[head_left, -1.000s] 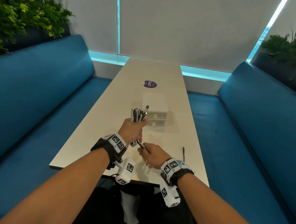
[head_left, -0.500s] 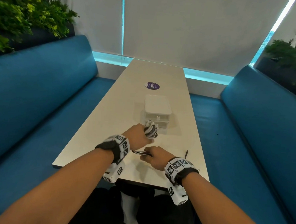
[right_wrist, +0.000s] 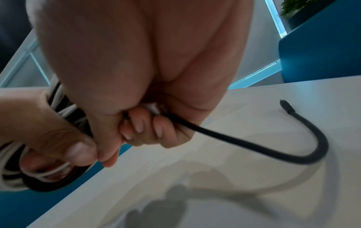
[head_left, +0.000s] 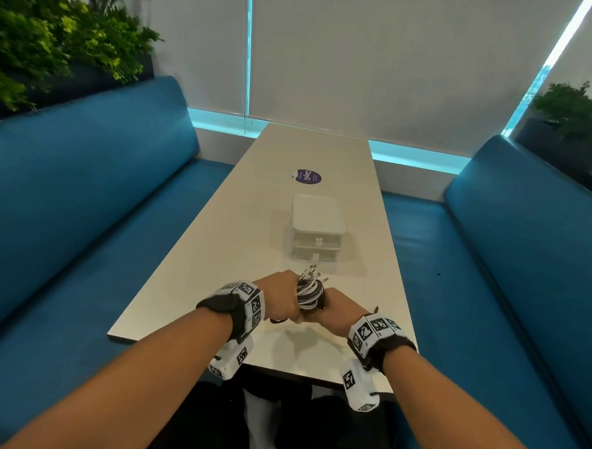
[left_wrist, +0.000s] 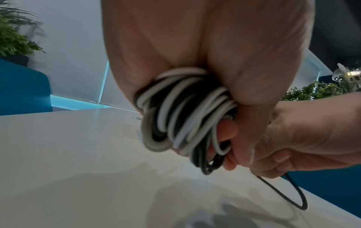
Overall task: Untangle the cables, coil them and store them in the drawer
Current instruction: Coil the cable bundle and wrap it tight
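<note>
Both hands, left hand (head_left: 280, 297) and right hand (head_left: 337, 309), grasping one cable coil (head_left: 309, 293); strand count unclear. One two-drawer box (head_left: 316, 230) far on bench (head_left: 195, 281).

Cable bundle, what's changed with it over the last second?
The left hand brought the cable bundle down from upright to low over the table. The right hand moved up against it, gripping the black cable. The drawer unit stays shut.

Bare table (head_left: 238, 255) is seen left of the drawer unit (head_left: 316, 237) and beyond it, broken only by a purple sticker (head_left: 308, 177). Nearside of the unit, the way is blocked by both hands clasped around the cable bundle (head_left: 309, 293).
</note>
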Tool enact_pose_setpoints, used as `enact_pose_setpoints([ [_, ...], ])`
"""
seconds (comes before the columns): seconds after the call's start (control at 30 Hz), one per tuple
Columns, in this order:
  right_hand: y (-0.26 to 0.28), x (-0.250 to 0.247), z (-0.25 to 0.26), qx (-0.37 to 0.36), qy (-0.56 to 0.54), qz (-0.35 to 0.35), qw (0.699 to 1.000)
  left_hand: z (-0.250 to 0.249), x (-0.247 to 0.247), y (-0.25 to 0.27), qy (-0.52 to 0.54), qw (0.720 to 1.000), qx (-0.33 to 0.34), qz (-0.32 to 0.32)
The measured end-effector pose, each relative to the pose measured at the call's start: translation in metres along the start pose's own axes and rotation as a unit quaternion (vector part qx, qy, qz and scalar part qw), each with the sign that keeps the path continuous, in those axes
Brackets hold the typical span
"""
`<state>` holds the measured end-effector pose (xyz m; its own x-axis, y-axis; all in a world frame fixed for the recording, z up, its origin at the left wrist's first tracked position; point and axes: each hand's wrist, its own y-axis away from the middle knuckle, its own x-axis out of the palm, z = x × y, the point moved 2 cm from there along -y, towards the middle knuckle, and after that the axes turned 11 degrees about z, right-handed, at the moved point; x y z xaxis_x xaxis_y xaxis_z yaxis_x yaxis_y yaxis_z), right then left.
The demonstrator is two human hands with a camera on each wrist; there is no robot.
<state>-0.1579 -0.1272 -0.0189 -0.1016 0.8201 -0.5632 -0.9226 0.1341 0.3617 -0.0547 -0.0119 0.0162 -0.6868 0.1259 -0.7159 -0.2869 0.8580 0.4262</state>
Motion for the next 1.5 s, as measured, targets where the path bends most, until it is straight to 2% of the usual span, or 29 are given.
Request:
enact_pose_setpoints([
  [0.17,-0.001,0.001,-0.004,0.004,0.021,-0.008,1.000,-0.001,-0.005,0.003,-0.046,0.998,-0.031,-0.009],
  [0.3,0.009,-0.006,-0.013,0.040,0.035,-0.010,0.999,0.016,-0.009,0.005,-0.066,0.996,-0.056,-0.038],
  [0.5,0.012,-0.003,-0.015,0.004,0.001,-0.041,0.999,0.021,-0.004,0.007,-0.091,0.990,-0.070,-0.082],
  [0.77,0.009,-0.007,-0.011,-0.014,0.010,-0.108,0.994,0.017,0.007,0.005,0.034,0.993,-0.050,-0.102],
  [0.87,0.008,-0.007,-0.007,-0.016,0.014,-0.122,0.992,0.017,0.010,0.003,0.072,0.988,-0.062,-0.120],
  [1.03,0.007,-0.005,-0.005,-0.013,-0.003,-0.111,0.994,0.022,0.006,0.000,0.123,0.974,-0.080,-0.171],
  [1.17,0.003,0.000,-0.006,0.001,-0.026,-0.101,0.995,0.025,0.005,0.000,0.212,0.965,-0.053,-0.147],
  [1.3,0.002,0.005,-0.007,-0.002,-0.062,-0.113,0.992,0.032,0.008,-0.006,0.233,0.960,-0.046,-0.147],
  [1.4,0.003,0.005,-0.008,0.002,-0.079,-0.135,0.988,0.034,0.010,-0.010,0.237,0.956,-0.039,-0.169],
  [1.5,0.006,0.004,-0.012,0.030,-0.039,-0.128,0.991,0.033,0.008,-0.009,0.282,0.935,-0.048,-0.207],
])
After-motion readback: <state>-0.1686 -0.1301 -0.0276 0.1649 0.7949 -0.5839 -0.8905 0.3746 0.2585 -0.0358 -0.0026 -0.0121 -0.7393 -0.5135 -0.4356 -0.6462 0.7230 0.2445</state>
